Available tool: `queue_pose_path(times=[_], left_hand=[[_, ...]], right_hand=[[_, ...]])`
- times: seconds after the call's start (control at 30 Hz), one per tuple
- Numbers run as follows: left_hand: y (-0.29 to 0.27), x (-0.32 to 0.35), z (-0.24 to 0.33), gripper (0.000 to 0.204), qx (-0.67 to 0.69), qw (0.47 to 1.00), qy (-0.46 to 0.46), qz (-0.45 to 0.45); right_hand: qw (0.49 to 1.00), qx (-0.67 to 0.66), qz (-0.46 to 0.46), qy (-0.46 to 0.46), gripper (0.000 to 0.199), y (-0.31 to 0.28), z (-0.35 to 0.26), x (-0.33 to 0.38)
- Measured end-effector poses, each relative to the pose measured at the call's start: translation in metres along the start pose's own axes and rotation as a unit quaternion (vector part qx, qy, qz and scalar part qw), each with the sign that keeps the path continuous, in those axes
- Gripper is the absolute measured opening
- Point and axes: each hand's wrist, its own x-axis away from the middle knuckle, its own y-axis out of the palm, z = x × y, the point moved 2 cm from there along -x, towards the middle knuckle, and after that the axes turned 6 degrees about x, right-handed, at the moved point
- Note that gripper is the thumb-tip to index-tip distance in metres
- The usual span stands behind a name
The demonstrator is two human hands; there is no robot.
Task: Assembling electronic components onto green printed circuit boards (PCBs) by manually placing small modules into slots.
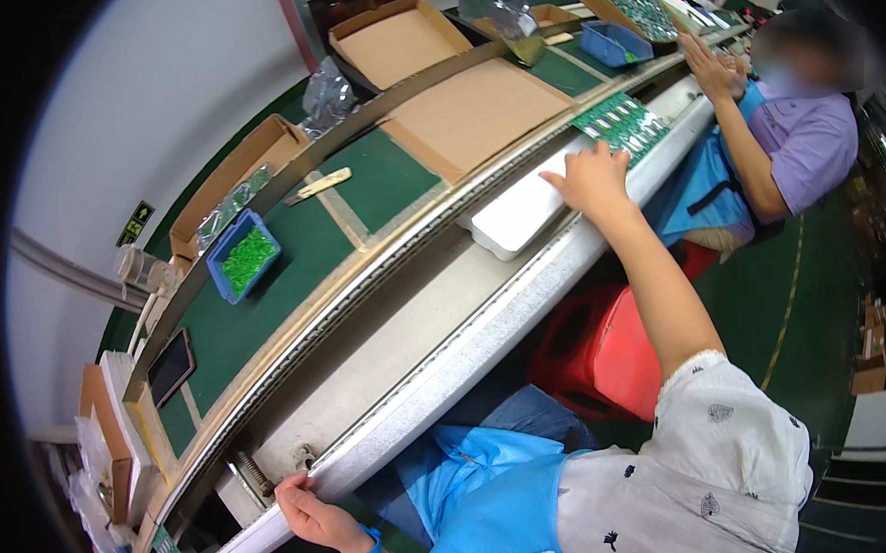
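My right hand [596, 179] is stretched far forward over the conveyor trough, palm down. Its thumb sticks out over a white tray [519, 216], and its spread fingers reach the near edge of a green circuit board panel [623, 124]. The panel lies at the tray's far end, and no firm grip on it shows. Low in the picture, my left hand [316, 516] has a blue wristband and is at the trough's pale front rail [406, 415]. Its fingers are curled together by the rail; anything between them is too small to make out.
A co-worker [801, 145] sits at the far right, hands raised. On the green bench are a blue bin of green parts [245, 259], a phone [171, 366], a cardboard sheet [482, 113] and another blue bin [613, 45]. A red stool [619, 351] stands beside the rail.
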Motion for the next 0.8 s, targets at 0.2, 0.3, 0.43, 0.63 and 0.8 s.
queue_pose_path(times=[0.2,0.3,0.43,0.63,0.8], left_hand=[[-0.012,-0.009,0.012,0.022,-0.047,0.998,0.032,-0.026],[-0.019,-0.008,0.020,0.006,-0.051,0.997,0.032,-0.044],[-0.024,-0.014,0.029,0.009,0.044,0.997,-0.037,-0.047],[-0.093,-0.055,0.004,0.011,-0.086,0.988,0.096,0.087],[-0.184,-0.107,-0.058,0.021,-0.228,0.958,0.030,0.171]], right_hand=[[0.898,-0.317,-0.081,-0.294,0.043,-0.058,-0.121,0.078],[0.842,-0.353,-0.045,-0.406,0.035,-0.075,-0.165,0.122],[0.826,-0.405,-0.130,-0.370,0.033,-0.059,-0.175,0.131],[0.827,-0.419,-0.124,-0.354,0.025,-0.051,-0.175,0.126],[0.832,-0.410,-0.165,-0.336,0.027,-0.047,-0.172,0.119]])
